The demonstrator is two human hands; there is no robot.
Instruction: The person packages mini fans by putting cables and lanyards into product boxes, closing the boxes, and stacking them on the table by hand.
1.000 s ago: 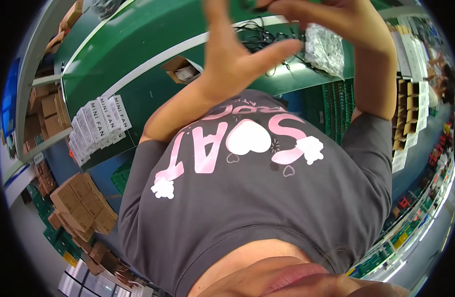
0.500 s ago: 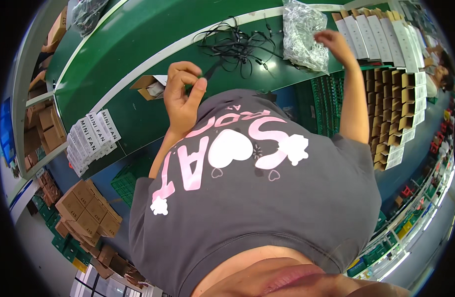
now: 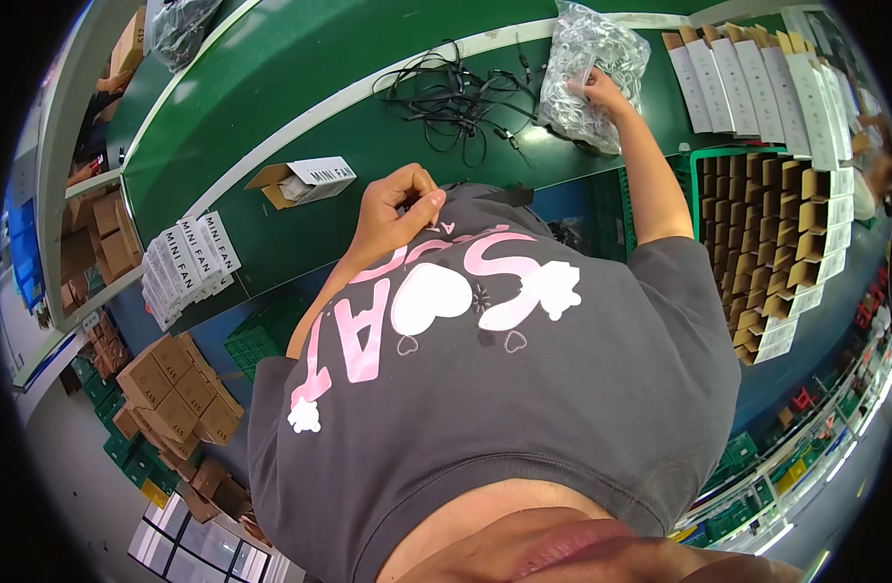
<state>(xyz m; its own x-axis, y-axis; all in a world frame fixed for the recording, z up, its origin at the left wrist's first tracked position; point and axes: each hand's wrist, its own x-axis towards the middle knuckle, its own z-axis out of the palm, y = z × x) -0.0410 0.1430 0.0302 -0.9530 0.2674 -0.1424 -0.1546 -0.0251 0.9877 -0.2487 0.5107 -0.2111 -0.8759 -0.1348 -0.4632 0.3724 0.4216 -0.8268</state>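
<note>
On the green bench the right hand pinches a crinkly clear bag beside tangled black cables. It looks light, soft, slippery; best gripped at its gathered edge. The left hand is curled around something small I cannot identify

table green | cables black | bag clear, silvery | shirt grey, pink-white print

On the worktop ahead of you, the tangle of cables lies just left of the bag of small parts, into which your right hand reaches. The open carton sits nearer the front edge, to your left. Flat cartons line the right end; a row of boxes stands at the left front corner.
</note>
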